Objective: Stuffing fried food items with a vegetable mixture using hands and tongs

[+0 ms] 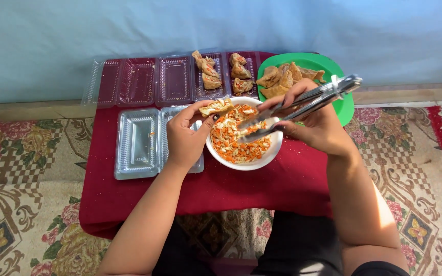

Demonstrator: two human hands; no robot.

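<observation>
The left hand [188,135] has its grip closed around a fried tofu pocket [217,107], slit side up, held over the rim of the white bowl [269,156] of shredded carrot and cabbage filling [236,140]. The right hand [313,120] is closed on metal tongs [297,105] whose tips, nearly together, dip into the filling. As progress goes, filled pieces [206,69] already sit in two clear plastic trays [211,92] at the back; the other trays [136,143] on the red-clothed bench [262,189] look empty, and unfilled tofu [282,76] waits on the green plate [345,110]
</observation>
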